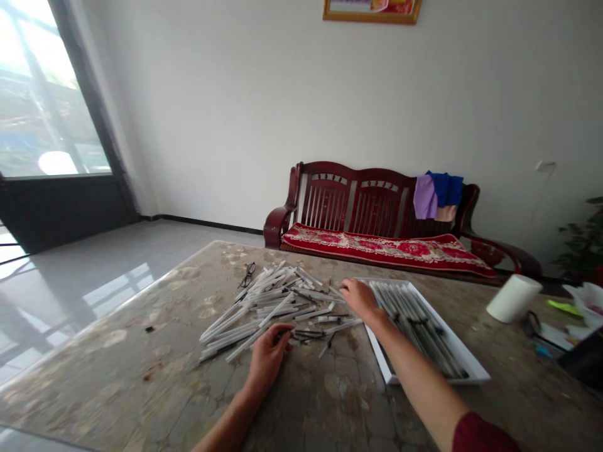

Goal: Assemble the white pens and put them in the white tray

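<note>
A loose heap of white pen barrels (268,307) and thin dark refills lies spread over the mottled stone table (141,376). My left hand (268,351) rests at the heap's near edge, fingers curled over a few pieces. My right hand (358,296) reaches across the heap's right side beside a white tray (471,370), fingers bent down onto the pieces; what it holds is hidden. The tray holds several assembled pens (414,320) laid side by side.
A white roll (513,298) stands at the right, with papers, a bowl and small items (565,320) beyond it. A small black loop (247,275) lies at the heap's far end. Behind the table stands a wooden bench (377,213) with a red cushion.
</note>
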